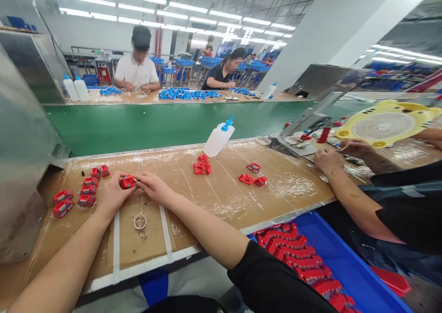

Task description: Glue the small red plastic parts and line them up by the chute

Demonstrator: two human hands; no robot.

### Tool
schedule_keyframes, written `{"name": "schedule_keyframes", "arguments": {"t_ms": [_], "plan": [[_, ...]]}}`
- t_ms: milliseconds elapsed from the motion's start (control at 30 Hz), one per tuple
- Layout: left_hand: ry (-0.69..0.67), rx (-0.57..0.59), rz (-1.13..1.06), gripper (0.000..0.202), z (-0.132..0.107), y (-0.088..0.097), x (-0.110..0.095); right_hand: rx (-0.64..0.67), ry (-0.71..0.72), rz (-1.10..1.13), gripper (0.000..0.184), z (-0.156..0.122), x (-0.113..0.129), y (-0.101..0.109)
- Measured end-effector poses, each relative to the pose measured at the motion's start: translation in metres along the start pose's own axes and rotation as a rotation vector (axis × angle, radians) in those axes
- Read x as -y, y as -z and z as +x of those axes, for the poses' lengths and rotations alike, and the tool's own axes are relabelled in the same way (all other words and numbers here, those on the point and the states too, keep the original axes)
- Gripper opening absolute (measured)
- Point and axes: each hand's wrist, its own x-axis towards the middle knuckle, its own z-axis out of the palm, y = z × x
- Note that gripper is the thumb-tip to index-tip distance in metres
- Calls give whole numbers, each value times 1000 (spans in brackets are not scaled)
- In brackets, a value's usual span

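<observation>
My left hand [113,194] is closed round a small red plastic part [127,181] with grey bits, held just above the table. From the other side, my right hand [154,188] has its fingertips pinched at the part's right edge. Similar red and grey parts [87,188] stand in a cluster to the left of my left hand. Below my hands a small round cup [140,221] with a thin stick in it sits on a cardboard mat [138,248] between two white strips.
A white squeeze bottle [218,140] with a blue tip stands near a red pile [202,165]. More red parts [253,179] lie farther right. A blue crate [340,244] holds rows of red pieces. At right a co-worker's hands [329,159] work near a yellow fan [383,122].
</observation>
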Motion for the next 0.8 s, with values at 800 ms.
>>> {"name": "schedule_keyframes", "arguments": {"t_ms": [800], "plan": [[-131, 107, 120, 48, -5, -13, 4, -98, -49, 232, 25, -12, -7, 0]]}}
